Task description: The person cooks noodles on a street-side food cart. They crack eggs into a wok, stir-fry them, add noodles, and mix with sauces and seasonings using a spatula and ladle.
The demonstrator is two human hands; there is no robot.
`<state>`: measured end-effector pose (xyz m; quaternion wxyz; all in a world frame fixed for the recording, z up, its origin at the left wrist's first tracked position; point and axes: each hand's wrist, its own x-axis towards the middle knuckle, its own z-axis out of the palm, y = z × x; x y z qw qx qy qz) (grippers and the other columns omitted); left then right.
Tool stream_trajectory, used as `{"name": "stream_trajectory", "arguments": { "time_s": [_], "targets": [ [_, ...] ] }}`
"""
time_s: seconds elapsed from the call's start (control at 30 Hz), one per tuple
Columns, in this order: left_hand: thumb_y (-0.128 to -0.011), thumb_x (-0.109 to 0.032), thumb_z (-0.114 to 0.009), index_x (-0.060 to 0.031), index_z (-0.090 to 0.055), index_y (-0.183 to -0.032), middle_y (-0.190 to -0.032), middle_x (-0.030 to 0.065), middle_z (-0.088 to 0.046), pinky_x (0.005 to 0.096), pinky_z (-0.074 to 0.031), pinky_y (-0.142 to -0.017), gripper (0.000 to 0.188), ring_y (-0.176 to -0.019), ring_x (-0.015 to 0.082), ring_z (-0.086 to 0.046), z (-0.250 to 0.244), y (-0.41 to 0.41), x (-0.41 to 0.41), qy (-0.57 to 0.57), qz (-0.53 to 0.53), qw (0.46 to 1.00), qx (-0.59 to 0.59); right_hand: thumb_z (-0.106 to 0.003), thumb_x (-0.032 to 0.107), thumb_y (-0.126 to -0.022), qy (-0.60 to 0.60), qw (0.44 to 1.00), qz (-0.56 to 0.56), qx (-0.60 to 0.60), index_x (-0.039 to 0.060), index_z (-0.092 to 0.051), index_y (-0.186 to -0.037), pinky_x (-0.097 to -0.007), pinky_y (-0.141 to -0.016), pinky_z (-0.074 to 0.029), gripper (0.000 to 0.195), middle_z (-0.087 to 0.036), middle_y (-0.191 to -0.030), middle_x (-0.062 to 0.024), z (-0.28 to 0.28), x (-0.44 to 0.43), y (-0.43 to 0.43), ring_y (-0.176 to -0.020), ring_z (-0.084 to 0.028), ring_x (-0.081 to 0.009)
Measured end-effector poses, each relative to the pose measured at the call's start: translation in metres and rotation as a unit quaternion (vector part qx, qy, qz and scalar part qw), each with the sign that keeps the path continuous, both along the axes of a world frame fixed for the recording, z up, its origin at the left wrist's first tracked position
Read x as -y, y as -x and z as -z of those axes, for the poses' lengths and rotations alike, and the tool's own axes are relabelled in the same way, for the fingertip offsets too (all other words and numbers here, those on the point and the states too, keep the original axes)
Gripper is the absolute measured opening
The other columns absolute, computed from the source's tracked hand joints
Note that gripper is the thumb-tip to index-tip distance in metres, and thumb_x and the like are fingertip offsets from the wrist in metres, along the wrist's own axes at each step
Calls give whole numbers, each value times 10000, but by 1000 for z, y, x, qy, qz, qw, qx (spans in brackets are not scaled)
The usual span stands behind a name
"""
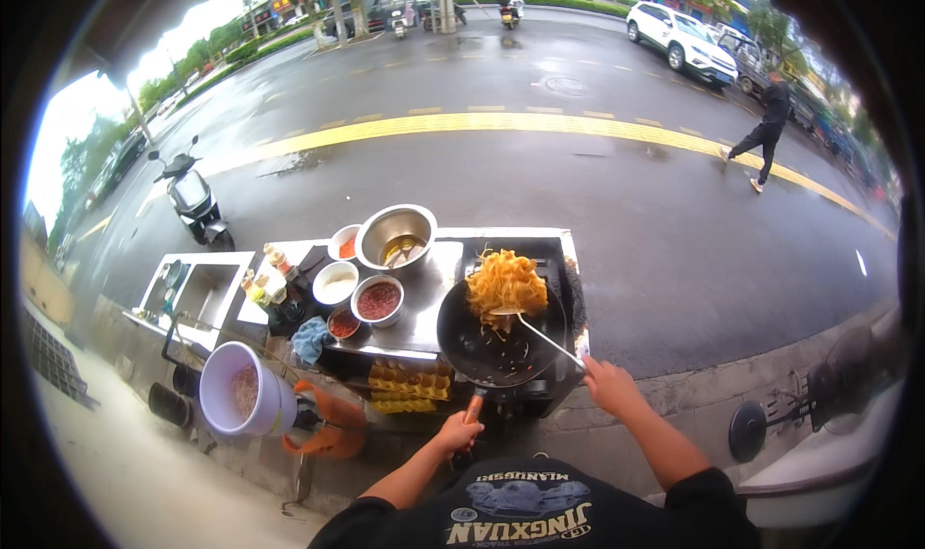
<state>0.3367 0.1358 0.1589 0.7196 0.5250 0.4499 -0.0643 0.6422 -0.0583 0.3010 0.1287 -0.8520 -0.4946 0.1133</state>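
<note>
My left hand [459, 433] grips the wooden handle [474, 408] of a black wok [491, 364]. In my right hand [614, 388] is the long metal handle of a cooking ladle or spatula [551, 341]; which one, I cannot tell. Its head meets the near underside of a mass of orange-brown noodles [509, 281]. The noodles bunch at the wok's far side and reach past its far rim; whether they are partly airborne is unclear. Small scraps of food lie on the bare black bottom. A black stove under the wok is mostly covered.
Left of the wok, a steel counter [423, 325] bears a large steel bowl of liquid [397, 220], a bowl of dark red food [377, 302], a white bowl [336, 283] and a blue cloth [312, 339]. Egg trays [408, 384] sit below. A purple bucket [217, 411] stands left. A pedestrian [767, 126] walks on the road.
</note>
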Motion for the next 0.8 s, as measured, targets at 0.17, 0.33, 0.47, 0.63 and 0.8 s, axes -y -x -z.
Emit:
{"name": "stream_trajectory", "arguments": {
  "time_s": [0.17,0.33,0.47,0.63,0.8],
  "targets": [
    [-943,-220,-683,-109,-507,-911,-685,-7,-523,263,-415,-432,211,-509,94,-489,-6,-44,-24,-14,-6,1000,23,-639,324,-946,0,990,75,-118,49,-641,-1069,-525,-777,-525,301,-703,-943,-228,51,62,13,-911,-671,-430],
    [-951,-250,-685,-124,-493,-924,-687,-14,-512,261,-408,-423,231,-503,93,-481,-1,-40,-23,-34,13,999,-25,-646,369,-950,-12,980,141,-142,14,-629,-941,-531,-768,-508,356,-697,-894,-237,64,57,26,-878,-657,-451],
    [-957,-282,-688,-137,-481,-915,-678,-19,-496,262,-398,-414,256,-493,92,-472,7,-41,-23,31,-16,999,13,-639,386,-952,-43,977,164,-128,15,-633,-943,-541,-776,-511,372,-701,-900,-246,54,55,41,-886,-661,-458],
    [-959,-293,-690,-143,-477,-908,-671,-20,-486,262,-391,-410,266,-481,93,-460,10,-46,-20,7,-5,1000,-6,-642,383,-950,-8,976,173,-130,11,-624,-958,-545,-775,-516,373,-704,-910,-250,82,63,34,-896,-664,-468],
    [-954,-283,-693,-139,-476,-906,-662,-22,-482,263,-393,-409,265,-479,91,-465,4,-48,-25,19,-5,1000,9,-643,380,-949,-18,976,177,-125,12,-621,-953,-560,-762,-513,368,-701,-896,-252,78,61,36,-876,-662,-474]
  ]
}}
